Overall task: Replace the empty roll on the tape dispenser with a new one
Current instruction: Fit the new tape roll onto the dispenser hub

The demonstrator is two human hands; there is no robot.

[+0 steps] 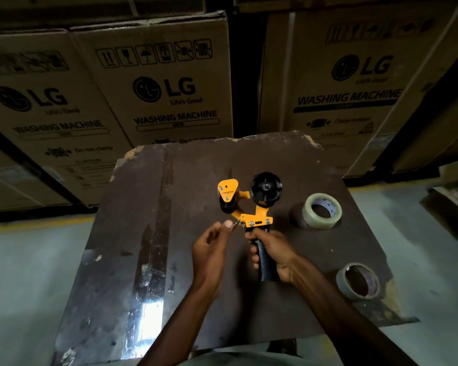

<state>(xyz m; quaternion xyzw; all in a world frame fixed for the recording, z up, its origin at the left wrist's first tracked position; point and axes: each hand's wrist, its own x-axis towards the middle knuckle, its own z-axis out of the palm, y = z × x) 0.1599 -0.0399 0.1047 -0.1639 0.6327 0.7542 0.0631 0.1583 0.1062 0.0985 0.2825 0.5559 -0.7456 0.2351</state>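
Observation:
A yellow tape dispenser (251, 204) with a black handle sits over the middle of the dark board (169, 233). Its black hub (266, 188) carries no roll. My right hand (271, 256) is wrapped around the handle. My left hand (212, 247) pinches a small metal part at the dispenser's left edge, just beside the yellow frame. A full roll of clear tape (321, 211) lies flat to the right of the dispenser. The empty cardboard core (358, 282) lies at the board's near right.
Large cardboard washing machine boxes (156, 83) stand stacked close behind the board, with another box (354, 75) to the right. The board's edges are chipped. Grey floor (29, 273) shows on both sides.

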